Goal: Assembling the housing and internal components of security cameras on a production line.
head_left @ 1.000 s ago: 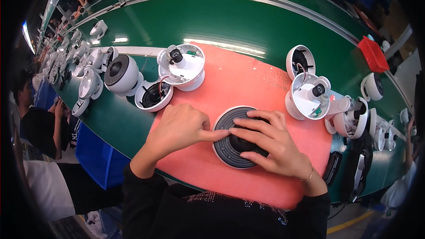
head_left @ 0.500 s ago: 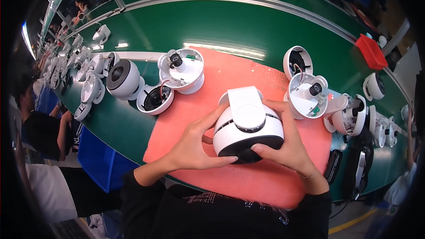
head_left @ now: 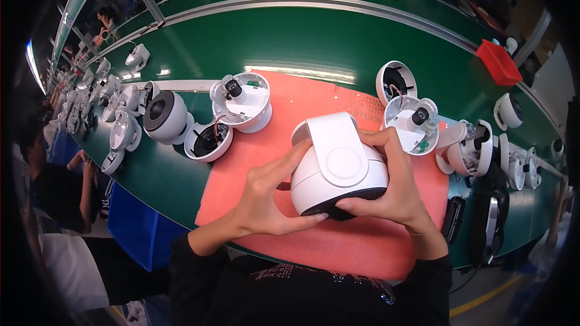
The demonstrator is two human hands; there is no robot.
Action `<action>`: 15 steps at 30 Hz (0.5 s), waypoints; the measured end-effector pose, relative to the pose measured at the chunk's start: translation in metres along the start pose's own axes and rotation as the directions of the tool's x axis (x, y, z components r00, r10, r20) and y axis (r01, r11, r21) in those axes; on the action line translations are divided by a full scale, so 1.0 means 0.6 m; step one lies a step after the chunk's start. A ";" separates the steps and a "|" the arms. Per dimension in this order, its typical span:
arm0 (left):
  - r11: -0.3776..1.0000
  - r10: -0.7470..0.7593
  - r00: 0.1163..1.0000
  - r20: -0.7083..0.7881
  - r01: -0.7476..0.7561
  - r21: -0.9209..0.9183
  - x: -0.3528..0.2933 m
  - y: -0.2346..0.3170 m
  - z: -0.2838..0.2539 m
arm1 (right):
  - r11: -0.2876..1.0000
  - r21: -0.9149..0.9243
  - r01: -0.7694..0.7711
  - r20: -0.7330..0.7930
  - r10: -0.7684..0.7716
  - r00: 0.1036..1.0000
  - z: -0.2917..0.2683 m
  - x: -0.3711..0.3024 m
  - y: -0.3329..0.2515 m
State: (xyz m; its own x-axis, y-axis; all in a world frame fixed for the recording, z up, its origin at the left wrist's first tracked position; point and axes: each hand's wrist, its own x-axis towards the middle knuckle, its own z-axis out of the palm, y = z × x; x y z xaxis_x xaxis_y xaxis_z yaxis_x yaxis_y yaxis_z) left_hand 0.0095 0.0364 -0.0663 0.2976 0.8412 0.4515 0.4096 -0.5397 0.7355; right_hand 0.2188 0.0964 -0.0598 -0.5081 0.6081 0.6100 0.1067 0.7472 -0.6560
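A round white security camera (head_left: pixel 309 176) with a flat white bracket arm and a black front face is held over the pink foam mat (head_left: pixel 241 175). My left hand (head_left: pixel 266 199) grips its left side, the thumb along the lower black rim. On the other side my right hand (head_left: pixel 396 190) is wrapped round the shell, its thumb pressing on the black face. A thin seam line runs round the shell. Behind my hands, an opened camera housing (head_left: pixel 251 111) stands at the mat's left edge and a second opened housing (head_left: pixel 411 127) at its right, each with a lens module showing.
A finished-looking camera (head_left: pixel 166 115) stands left of the mat, with many white housings beyond it. Black tools (head_left: pixel 453 220) lie at the right. A red bin (head_left: pixel 498 63) sits at the far right; a blue bin (head_left: pixel 136 223) is below the table's left edge. Another person sits at left.
The dark slotted gap along the camera's seam has closed to a thin line. The camera has tilted slightly in my hands, turning the bracket arm; both hands keep their hold.
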 end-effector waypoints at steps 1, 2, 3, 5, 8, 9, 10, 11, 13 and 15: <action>1.000 0.002 1.000 0.003 -0.002 0.003 0.002 -0.003 -0.001 | 0.996 0.035 -0.088 0.004 0.088 0.996 0.002 0.001 -0.006; 1.000 0.005 1.000 0.005 -0.005 0.005 0.005 -0.004 -0.003 | 0.982 0.069 -0.174 0.010 0.174 0.985 0.004 0.004 -0.009; 1.000 0.023 1.000 -0.002 -0.023 0.008 0.007 -0.004 -0.002 | 0.983 0.066 -0.174 0.005 0.174 0.985 0.006 0.005 -0.006; 0.999 0.050 0.999 -0.005 -0.050 0.013 0.012 -0.005 -0.003 | 0.999 0.017 -0.040 -0.110 0.042 0.993 0.009 0.010 0.008; 0.986 -0.159 0.986 0.047 0.161 -0.042 0.011 -0.014 0.000 | 0.973 0.040 -0.227 -0.034 0.229 0.973 0.010 0.018 0.016; 0.975 -0.192 0.980 0.051 0.196 -0.101 0.013 -0.021 0.002 | 0.975 0.004 -0.222 -0.056 0.222 0.974 0.012 0.019 0.021; 0.961 -0.223 0.973 0.056 0.229 -0.157 0.017 -0.028 0.003 | 0.976 -0.033 -0.215 -0.079 0.212 0.974 0.014 0.021 0.029; 0.953 -0.232 0.971 0.063 0.240 -0.186 0.027 -0.034 0.000 | 0.966 0.013 -0.258 -0.088 0.258 0.962 0.016 0.023 0.040; 0.893 -0.252 0.967 0.043 0.250 -0.375 0.037 -0.043 -0.007 | 0.898 0.302 -0.319 -0.086 0.359 0.929 0.011 0.044 0.028; 0.784 -0.249 0.968 -0.015 0.192 -0.590 0.045 -0.045 -0.019 | 0.810 0.506 -0.296 -0.050 0.370 0.928 0.002 0.055 0.020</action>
State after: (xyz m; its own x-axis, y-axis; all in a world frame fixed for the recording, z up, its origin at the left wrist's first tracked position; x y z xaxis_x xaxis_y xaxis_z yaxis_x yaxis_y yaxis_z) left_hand -0.0035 0.0740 -0.0681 0.1729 0.9495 0.2618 -0.1308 -0.2413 0.9616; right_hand 0.2025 0.1252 -0.0478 -0.3895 0.8538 0.3453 -0.1952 0.2899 -0.9370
